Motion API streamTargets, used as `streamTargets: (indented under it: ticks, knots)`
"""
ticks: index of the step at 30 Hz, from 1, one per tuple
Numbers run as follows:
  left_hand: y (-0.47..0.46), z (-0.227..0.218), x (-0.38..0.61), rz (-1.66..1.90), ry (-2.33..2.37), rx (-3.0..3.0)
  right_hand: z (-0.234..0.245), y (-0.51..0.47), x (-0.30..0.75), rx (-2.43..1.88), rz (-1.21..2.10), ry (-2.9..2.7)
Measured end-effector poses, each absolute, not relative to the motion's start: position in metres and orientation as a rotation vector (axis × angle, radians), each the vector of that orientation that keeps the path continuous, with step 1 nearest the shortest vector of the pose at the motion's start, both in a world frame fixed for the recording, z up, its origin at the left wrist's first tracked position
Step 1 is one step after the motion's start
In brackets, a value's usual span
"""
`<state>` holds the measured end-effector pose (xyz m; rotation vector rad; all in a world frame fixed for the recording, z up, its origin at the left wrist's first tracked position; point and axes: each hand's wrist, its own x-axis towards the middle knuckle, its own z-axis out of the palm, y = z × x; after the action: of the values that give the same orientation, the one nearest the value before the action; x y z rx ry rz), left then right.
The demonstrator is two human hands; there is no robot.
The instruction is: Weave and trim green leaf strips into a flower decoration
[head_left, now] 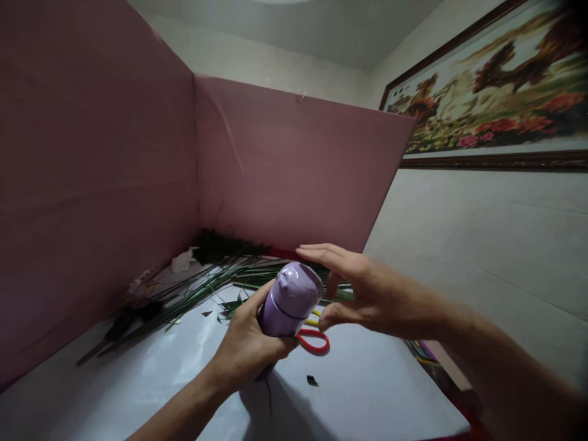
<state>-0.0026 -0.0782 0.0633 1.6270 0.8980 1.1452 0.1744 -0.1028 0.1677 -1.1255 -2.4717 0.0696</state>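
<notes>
One purple bottle [291,300] in the left hand [250,340], right hand [354,283] wide beside it

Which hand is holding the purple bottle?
The left hand, wrapped around the purple bottle. The right hand is different: it's open beside the bottle, gripping nothing.

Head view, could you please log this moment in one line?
left hand: holding purple bottle | right hand: open beside it | green stems: beyond bottle

Dim light; glare streaks the worktop [184,367], a shadow [285,410] falls nearward, the right forearm [463,331] blurs, the upper-right corner blackens.
</notes>
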Motion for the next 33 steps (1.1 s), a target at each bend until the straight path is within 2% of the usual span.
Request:
streamTargets:
  ticks: [6, 10, 15, 20, 25, 30, 33]
  knots:
    - [-0.082, 0.065, -0.003, 1.164, 0.885, 1.62, 0.17, -0.1, 0.175, -1.223, -0.005, -2.378]
    - [-0.083, 0.065, -0.004, 1.162, 0.889, 1.609, 0.172, -0.099, 0.175, -1.078, 0.242, -2.465]
    - [-0.08, 0.065, -0.003, 1.196, 0.907, 1.594, 0.173, -0.098, 0.172, -1.197, -0.029, -2.37]
    - [-0.077, 0.067, -0.005, 1.223, 0.908, 1.625, 0.167, -0.094, 0.167, -0.979, 0.231, -2.44]
    - [-0.079, 0.069, -0.006, 1.27, 0.877, 1.607, 0.164, -0.094, 0.163, -1.197, 0.081, -2.282]
    - [-0.077, 0.069, -0.007, 1.231, 0.854, 1.616, 0.17, -0.09, 0.166, -0.902, 0.433, -2.382]
    - [-0.076, 0.07, -0.009, 1.252, 0.869, 1.596, 0.168, -0.085, 0.165, -1.027, 0.24, -2.266]
